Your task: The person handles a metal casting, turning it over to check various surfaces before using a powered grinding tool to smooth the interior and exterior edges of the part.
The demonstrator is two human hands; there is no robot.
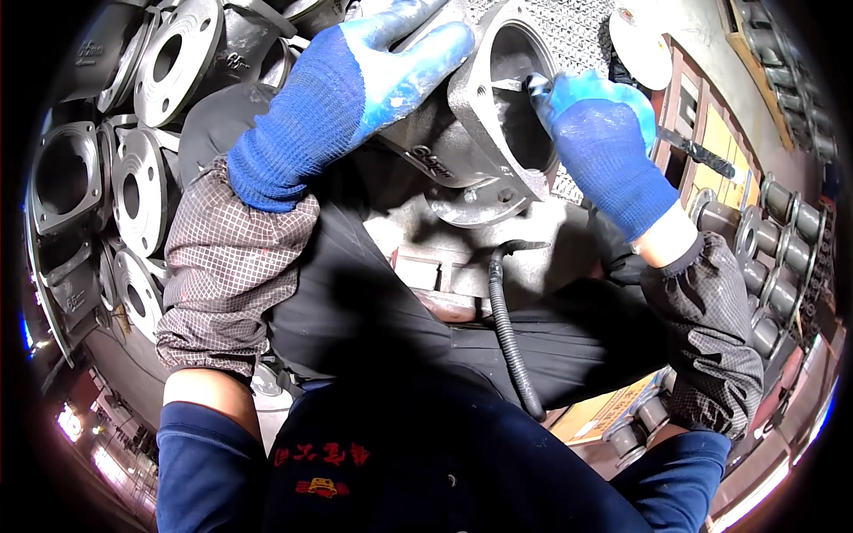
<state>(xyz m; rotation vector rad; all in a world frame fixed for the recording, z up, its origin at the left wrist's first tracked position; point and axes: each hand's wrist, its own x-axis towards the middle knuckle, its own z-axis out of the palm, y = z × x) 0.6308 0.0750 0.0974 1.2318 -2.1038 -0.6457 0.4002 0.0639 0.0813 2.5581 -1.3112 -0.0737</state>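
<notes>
A grey cast-metal valve body (480, 115) with a square flange and a round opening lies tilted in front of me. My left hand (355, 80), in a blue glove, is wrapped over its upper left side and holds it. In its own blue glove, my right hand (604, 133) grips a thin metal tool (524, 84) whose tip reaches into the round opening; a dark handle sticks out behind the hand to the right. Both forearms wear grey checked sleeve covers.
Several grey flanged castings (133, 178) are stacked at the left. Rows of small cylindrical metal parts (782, 258) fill the right side. A black ribbed hose (506, 329) runs down over my dark apron. A perforated metal plate (577, 35) lies behind the casting.
</notes>
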